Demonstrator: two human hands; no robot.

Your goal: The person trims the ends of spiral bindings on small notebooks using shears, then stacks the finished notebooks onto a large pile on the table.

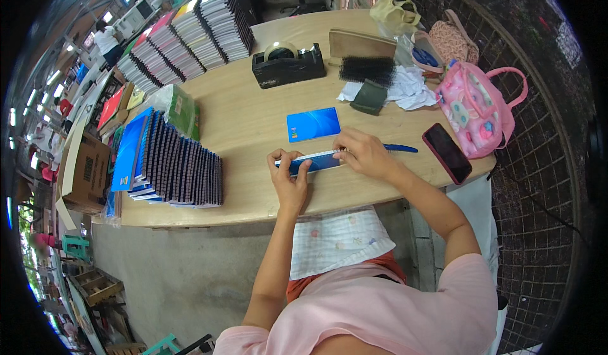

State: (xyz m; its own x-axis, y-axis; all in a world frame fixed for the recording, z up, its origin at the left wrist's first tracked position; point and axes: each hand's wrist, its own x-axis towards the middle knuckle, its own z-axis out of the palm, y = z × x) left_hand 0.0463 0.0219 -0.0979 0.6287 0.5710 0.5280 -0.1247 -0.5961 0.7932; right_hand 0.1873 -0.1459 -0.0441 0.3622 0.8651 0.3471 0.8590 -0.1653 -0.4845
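A small blue notebook (323,161) is tilted up near the table's front edge, with a pale edge along its top. Its left end is gripped by my left hand (290,176), thumb on the near face and fingers behind. My right hand (366,155) pinches the pale edge toward the right end. Just beyond them another blue notebook (313,124) lies flat. From behind my right hand a slim dark-blue tool (402,148) sticks out on the table; its kind is unclear.
Left stands a stack of blue spiral-bound notebooks (180,171). Farther back are tall notebook stacks (190,35) and a black tape dispenser (288,65). On the right lie crumpled white paper (411,89), a phone (447,153) and a pink bag (475,108). A cardboard box (87,171) sits beyond the left edge.
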